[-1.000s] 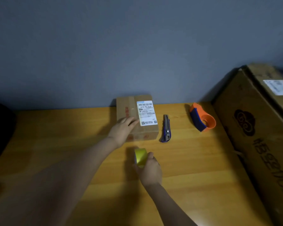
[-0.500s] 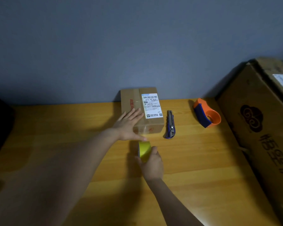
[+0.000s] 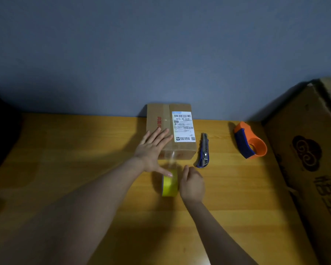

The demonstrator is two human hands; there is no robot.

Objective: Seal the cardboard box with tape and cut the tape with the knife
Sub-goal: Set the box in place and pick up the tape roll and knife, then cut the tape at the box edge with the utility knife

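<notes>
A small cardboard box [image 3: 182, 150] with a white shipping label stands on the wooden table against the wall. My left hand [image 3: 153, 150] lies flat with spread fingers on the box's near left corner, its thumb touching the yellow tape roll [image 3: 169, 183]. The roll stands on edge on the table just in front of the box, and a clear strip of tape runs from it up the box's front face. My right hand [image 3: 192, 185] grips the roll from the right. A blue utility knife [image 3: 203, 151] lies right of the box.
An orange and blue tape dispenser [image 3: 250, 143] sits further right. A large cardboard carton [image 3: 313, 159] fills the right side. A dark object [image 3: 0, 131] is at the far left edge. The wooden table [image 3: 75, 150] meets a grey wall behind.
The roll has been pulled back from the box toward me, drawing out tape. My left hand has flattened and spread over the box's front corner.
</notes>
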